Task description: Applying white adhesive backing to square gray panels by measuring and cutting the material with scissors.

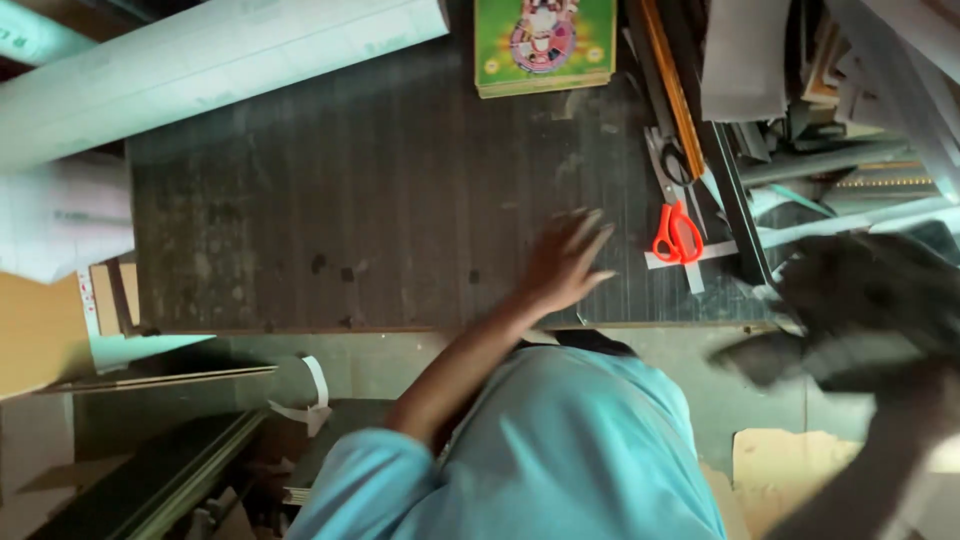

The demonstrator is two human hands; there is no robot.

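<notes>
The left hand (565, 262) is blurred, its fingers spread wide and holding nothing, over the near edge of a dark board (380, 200). Red scissors (678, 235) lie near, at its 3 o'clock. A green card (545, 45) sits at 12 o'clock. Whether the right hand grips anything is unclear: only a dark blur (860, 310) shows at 3 o'clock.

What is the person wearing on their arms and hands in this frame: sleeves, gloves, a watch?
The left hand is bare, with no glove; it is motion-blurred, so rings cannot be ruled out. No watch or band shows on the forearm. A short light-blue shirt sleeve covers the upper arm. At the right edge there is only a dark blurred shape, too smeared to tell a hand or sleeve.
</notes>
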